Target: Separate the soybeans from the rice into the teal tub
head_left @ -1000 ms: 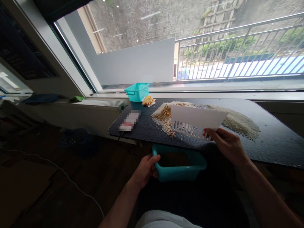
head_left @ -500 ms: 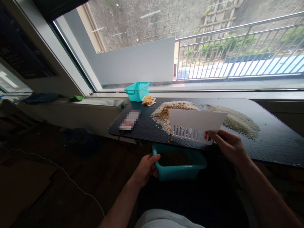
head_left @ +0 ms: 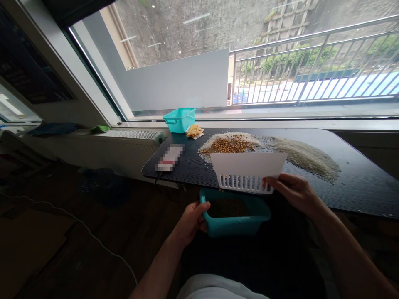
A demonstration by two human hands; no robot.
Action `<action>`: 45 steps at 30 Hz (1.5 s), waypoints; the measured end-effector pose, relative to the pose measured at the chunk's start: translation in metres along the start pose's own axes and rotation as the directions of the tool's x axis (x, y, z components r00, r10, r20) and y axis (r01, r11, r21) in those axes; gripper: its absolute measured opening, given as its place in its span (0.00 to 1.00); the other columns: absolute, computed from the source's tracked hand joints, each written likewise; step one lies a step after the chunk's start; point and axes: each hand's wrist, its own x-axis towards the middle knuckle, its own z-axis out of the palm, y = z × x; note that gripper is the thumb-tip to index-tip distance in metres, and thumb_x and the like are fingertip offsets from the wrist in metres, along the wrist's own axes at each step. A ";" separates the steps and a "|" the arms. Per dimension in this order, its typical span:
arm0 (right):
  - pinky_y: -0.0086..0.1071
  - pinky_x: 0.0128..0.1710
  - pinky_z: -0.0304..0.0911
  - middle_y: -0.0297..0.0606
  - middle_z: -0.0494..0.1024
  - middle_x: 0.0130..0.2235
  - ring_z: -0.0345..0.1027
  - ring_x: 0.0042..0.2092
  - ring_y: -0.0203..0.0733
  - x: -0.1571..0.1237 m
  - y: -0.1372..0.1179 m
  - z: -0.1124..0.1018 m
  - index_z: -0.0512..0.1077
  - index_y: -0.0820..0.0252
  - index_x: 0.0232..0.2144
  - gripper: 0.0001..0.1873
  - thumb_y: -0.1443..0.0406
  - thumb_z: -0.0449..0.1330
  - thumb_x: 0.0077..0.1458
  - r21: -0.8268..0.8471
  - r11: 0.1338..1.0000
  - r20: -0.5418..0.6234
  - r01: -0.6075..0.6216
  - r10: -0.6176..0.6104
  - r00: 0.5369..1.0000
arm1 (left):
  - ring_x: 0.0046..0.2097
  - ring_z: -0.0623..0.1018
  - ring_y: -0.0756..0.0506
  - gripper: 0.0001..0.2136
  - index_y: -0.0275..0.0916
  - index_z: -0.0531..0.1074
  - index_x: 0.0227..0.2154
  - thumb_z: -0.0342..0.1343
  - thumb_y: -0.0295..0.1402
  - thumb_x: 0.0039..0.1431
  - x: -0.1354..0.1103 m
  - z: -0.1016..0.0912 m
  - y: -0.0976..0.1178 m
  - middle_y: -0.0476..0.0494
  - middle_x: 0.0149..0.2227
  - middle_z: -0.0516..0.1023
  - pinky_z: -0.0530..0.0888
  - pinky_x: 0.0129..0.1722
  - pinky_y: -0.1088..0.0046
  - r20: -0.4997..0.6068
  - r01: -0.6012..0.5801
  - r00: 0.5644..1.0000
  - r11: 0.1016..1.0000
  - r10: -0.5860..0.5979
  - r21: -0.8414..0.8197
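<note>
My left hand [head_left: 190, 222] grips the left end of a teal plastic basin [head_left: 233, 224], held just below the table's front edge. Dark, grainy contents [head_left: 229, 207] lie in it, too dim to name. Between the thumb and fingers of my right hand [head_left: 294, 191] is a white slotted plastic scraper [head_left: 249, 165], its slotted edge down at the table's front edge. A few yellow beans lie at that edge, by the scraper's left corner. Behind the scraper spreads a pile of yellow beans [head_left: 232, 143] mixed with white grains [head_left: 205, 145] that look like rice.
A second pile of pale grains [head_left: 307, 155] covers the right part of the dark table [head_left: 358, 182]. At the back left stand another teal basin [head_left: 181, 120] and some yellowish pieces [head_left: 195, 131] on white paper. A blurred-out flat object [head_left: 171, 158] with a cable lies at left.
My right hand has drawn the scraper toward me and slightly left, to the table's front edge. More of the bean pile shows behind it. My left hand and the basin have stayed put.
</note>
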 end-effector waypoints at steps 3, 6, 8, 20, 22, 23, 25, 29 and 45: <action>0.35 0.32 0.70 0.37 0.80 0.27 0.72 0.30 0.44 -0.001 0.000 0.000 0.78 0.57 0.22 0.23 0.44 0.63 0.41 0.003 1.000 -0.045 0.017 -0.017 0.999 | 0.14 0.61 0.55 0.19 0.40 0.61 0.21 0.65 0.45 0.45 0.000 0.000 0.000 0.60 0.13 0.57 0.60 0.15 0.78 0.004 -0.003 1.000 1.000 0.003 0.007; 0.34 0.31 0.68 0.35 0.79 0.25 0.71 0.29 0.43 0.000 0.002 0.001 0.77 0.56 0.21 0.20 0.46 0.63 0.43 -0.015 1.000 -0.098 0.026 -0.028 0.995 | 0.13 0.61 0.55 0.20 0.40 0.60 0.19 0.65 0.46 0.45 0.000 0.001 0.001 0.60 0.13 0.57 0.60 0.15 0.78 -0.010 -0.006 1.000 1.000 0.006 0.018; 0.33 0.30 0.67 0.34 0.78 0.24 0.70 0.28 0.42 0.001 0.003 0.002 0.77 0.56 0.21 0.18 0.48 0.63 0.44 -0.028 0.999 -0.131 0.023 -0.026 0.991 | 0.14 0.61 0.55 0.21 0.40 0.59 0.19 0.65 0.46 0.44 -0.001 0.002 0.001 0.60 0.13 0.57 0.60 0.15 0.78 -0.022 -0.003 1.000 1.000 0.004 0.023; 0.32 0.28 0.63 0.33 0.76 0.23 0.67 0.26 0.39 0.002 0.004 0.003 0.75 0.55 0.21 0.16 0.51 0.61 0.48 -0.026 1.000 -0.248 -0.001 -0.005 0.969 | 0.13 0.61 0.55 0.22 0.40 0.58 0.19 0.66 0.47 0.42 -0.003 0.005 0.004 0.61 0.12 0.55 0.59 0.15 0.78 -0.044 -0.003 0.999 1.000 0.005 0.030; 0.32 0.28 0.64 0.33 0.76 0.23 0.67 0.26 0.38 0.003 0.004 0.004 0.75 0.56 0.21 0.16 0.51 0.61 0.48 -0.036 0.999 -0.221 0.013 -0.020 0.975 | 0.13 0.60 0.55 0.22 0.41 0.58 0.18 0.66 0.47 0.42 -0.003 0.006 0.005 0.61 0.12 0.55 0.59 0.15 0.78 -0.043 -0.004 0.999 0.999 0.005 0.032; 0.32 0.28 0.64 0.33 0.76 0.23 0.67 0.26 0.38 0.003 0.004 0.005 0.75 0.56 0.21 0.17 0.51 0.61 0.48 -0.043 0.999 -0.212 0.019 -0.027 0.977 | 0.13 0.60 0.55 0.22 0.40 0.58 0.18 0.66 0.48 0.42 -0.003 0.006 0.005 0.61 0.12 0.55 0.59 0.15 0.78 -0.043 -0.003 0.999 0.999 0.005 0.032; 0.32 0.29 0.64 0.33 0.76 0.23 0.67 0.27 0.38 0.003 0.003 0.006 0.75 0.56 0.20 0.17 0.50 0.61 0.48 -0.053 0.998 -0.203 0.027 -0.037 0.979 | 0.13 0.60 0.55 0.22 0.40 0.58 0.18 0.66 0.48 0.42 -0.003 0.006 0.005 0.61 0.13 0.55 0.59 0.15 0.78 -0.043 -0.001 0.999 0.999 0.002 0.033; 0.32 0.28 0.63 0.33 0.76 0.22 0.67 0.26 0.38 0.003 0.002 0.004 0.74 0.55 0.20 0.17 0.50 0.61 0.48 -0.032 0.999 -0.215 0.030 -0.036 0.976 | 0.14 0.61 0.55 0.22 0.41 0.58 0.18 0.65 0.48 0.43 -0.003 0.004 0.004 0.60 0.13 0.56 0.59 0.15 0.78 -0.030 -0.005 1.000 0.999 0.006 0.043; 0.31 0.25 0.61 0.33 0.75 0.22 0.65 0.25 0.38 0.003 0.002 0.002 0.76 0.55 0.21 0.17 0.49 0.63 0.45 0.054 0.998 -0.265 -0.017 0.031 0.964 | 0.13 0.62 0.53 0.22 0.41 0.58 0.11 0.60 0.50 0.44 0.038 0.002 0.023 0.56 0.11 0.57 0.61 0.15 0.76 -0.026 -0.018 0.999 0.932 0.029 0.362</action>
